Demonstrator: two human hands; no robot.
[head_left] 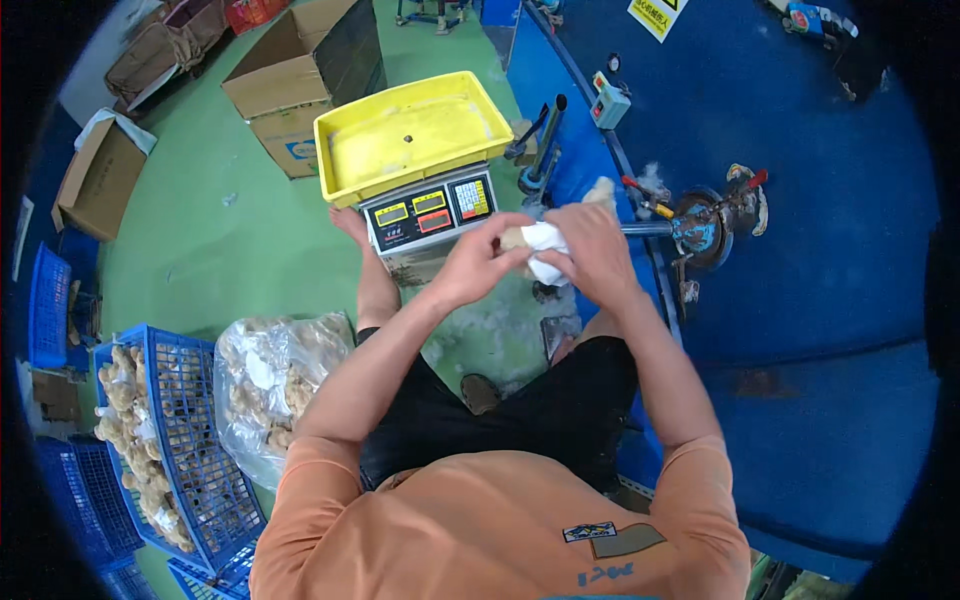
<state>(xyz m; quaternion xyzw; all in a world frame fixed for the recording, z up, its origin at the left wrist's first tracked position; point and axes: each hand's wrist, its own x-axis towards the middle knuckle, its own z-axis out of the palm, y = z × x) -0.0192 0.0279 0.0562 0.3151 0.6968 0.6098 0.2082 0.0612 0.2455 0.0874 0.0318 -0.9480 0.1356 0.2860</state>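
Observation:
A small beige and white plush toy [545, 240] is between my hands, in front of the blue machine. My left hand [478, 262] grips its left end, with thumb and fingers closing on the beige part. Over its right side my right hand [597, 250] is wrapped, hiding much of it. A beige end of the toy sticks up beyond my right knuckles. The metal tube [650, 229] of the machine runs up to my right hand; whether its tip enters the toy is hidden.
A yellow tray [430, 110] rests on a digital scale [432, 215] ahead. On the left stand a blue crate [200, 440] of plush toys and a clear plastic bag [335, 330] of more. Cardboard boxes [285, 135] stand farther off. The blue machine [800, 270] fills the right side.

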